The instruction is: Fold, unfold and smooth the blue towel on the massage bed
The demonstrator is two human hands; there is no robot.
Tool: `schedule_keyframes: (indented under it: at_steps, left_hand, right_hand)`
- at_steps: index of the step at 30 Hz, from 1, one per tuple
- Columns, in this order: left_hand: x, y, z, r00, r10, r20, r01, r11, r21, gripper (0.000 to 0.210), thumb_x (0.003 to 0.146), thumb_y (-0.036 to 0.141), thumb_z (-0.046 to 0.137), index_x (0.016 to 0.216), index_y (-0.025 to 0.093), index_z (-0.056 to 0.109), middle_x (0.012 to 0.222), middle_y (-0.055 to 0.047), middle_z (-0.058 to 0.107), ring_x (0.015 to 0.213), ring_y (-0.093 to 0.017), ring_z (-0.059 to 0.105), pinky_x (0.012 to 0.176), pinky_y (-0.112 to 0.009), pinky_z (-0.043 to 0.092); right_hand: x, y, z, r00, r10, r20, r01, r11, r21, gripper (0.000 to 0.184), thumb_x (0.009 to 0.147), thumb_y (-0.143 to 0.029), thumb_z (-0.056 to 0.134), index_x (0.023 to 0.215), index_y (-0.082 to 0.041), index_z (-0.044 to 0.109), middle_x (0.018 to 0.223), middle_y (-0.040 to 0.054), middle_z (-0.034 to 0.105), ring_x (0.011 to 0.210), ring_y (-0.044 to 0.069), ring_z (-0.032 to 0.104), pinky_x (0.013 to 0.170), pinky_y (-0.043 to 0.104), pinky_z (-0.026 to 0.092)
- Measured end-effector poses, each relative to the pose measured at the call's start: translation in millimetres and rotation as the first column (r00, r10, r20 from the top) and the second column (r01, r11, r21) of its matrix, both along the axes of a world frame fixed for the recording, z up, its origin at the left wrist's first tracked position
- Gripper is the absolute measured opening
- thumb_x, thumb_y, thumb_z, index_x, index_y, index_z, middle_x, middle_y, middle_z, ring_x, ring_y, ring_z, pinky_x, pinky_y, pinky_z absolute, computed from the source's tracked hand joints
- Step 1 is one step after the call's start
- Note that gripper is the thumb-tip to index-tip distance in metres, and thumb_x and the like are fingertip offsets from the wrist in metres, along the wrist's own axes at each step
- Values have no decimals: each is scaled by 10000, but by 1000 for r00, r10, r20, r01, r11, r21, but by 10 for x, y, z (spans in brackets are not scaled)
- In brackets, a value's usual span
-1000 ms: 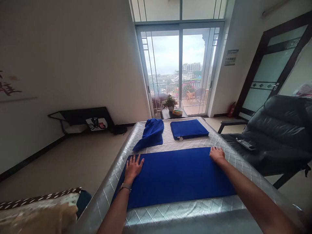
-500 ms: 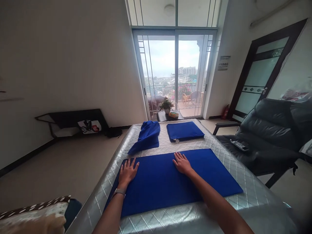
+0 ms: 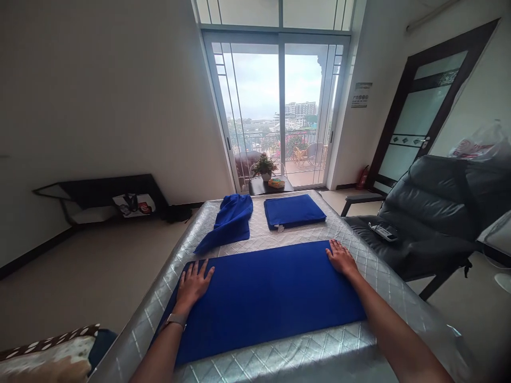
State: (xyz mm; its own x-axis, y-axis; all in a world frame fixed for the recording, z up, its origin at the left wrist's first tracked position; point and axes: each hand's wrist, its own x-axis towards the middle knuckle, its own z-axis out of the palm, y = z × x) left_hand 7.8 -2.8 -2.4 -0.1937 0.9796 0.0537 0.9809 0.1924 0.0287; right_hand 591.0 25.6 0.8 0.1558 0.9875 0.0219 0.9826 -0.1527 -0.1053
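Note:
A long blue cloth lies flat across the silver quilted cover in front of me. My left hand rests on its far left corner, palm down with the fingers spread. At the far right corner lies my right hand, also flat on the cloth with fingers stretched out. Beyond it, a folded stack of blue cloth with a small white tag sits towards the right. A crumpled blue cloth lies loosely to its left.
A black reclining armchair with a pale device on its seat stands at the right. Past the far edge is a small dark table with a potted plant. A patterned bundle lies at lower left.
My right hand has slid right along the far edge, from the middle of the cloth to its far right corner. The left hand stays at the left corner. The view has shifted slightly.

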Motion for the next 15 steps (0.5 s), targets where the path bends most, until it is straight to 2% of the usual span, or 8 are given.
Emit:
schedule_keyframes:
  at_steps: [2,4,6,8,10,12,15]
  left_hand:
    - [-53,67,117,1000,-8,16,9,992,-124,721,986,619,265,1597,235,278,1668,-137,254,1528,-330,255,1199,-572,245]
    - [-54,157,262,1000,2,28,4,973,-229,718,985,629,267,1578,230,335,1646,-156,306,1510,-353,295,1180,-594,268]
    - [88,235,386,1000,18,7,-16,974,-225,701,996,602,278,1543,185,416,1624,-181,344,1498,-381,311,1172,-599,276]
    - [430,267,441,1000,-20,-15,17,989,-145,667,1012,548,293,1519,143,452,1637,-183,317,1511,-369,286,1190,-557,272]
    - [944,236,410,986,-166,7,166,984,-59,623,1032,499,278,1522,154,447,1658,-150,282,1525,-307,272,1213,-488,265]
    - [1514,148,317,930,-361,73,361,932,22,635,1044,501,224,1520,145,448,1638,-144,340,1522,-263,289,1224,-448,265]
    - [2157,-22,166,861,-497,111,488,867,96,666,1039,553,163,1555,203,397,1649,-92,327,1536,-239,251,1248,-461,223]
  right_hand:
    - [-19,5,-21,1000,4,-8,-4,1000,6,663,1017,-439,207,1609,-150,273,1677,80,234,1546,206,176,1246,405,136]
    - [-23,9,-25,1000,9,-9,-9,1000,8,662,1016,-442,213,1610,-157,272,1679,76,233,1547,205,172,1245,402,136]
    - [-20,10,-18,1000,8,-8,-7,1000,8,664,1017,-444,213,1611,-152,268,1680,72,230,1547,203,172,1246,398,132]
    - [-19,9,-10,1000,4,-10,-4,1000,6,672,1018,-445,210,1612,-133,261,1681,72,224,1547,206,171,1249,396,125]
    - [-24,6,-4,1000,5,-21,-4,1000,9,679,1017,-443,210,1610,-115,259,1680,76,225,1547,209,170,1251,396,119]
    - [-31,1,-3,999,6,-36,-5,1000,19,676,1015,-438,214,1607,-116,270,1678,80,233,1547,206,171,1251,393,114]
    - [-36,-4,-3,999,1,-42,0,1000,25,665,1018,-435,215,1605,-128,280,1677,80,240,1546,198,172,1250,387,110]
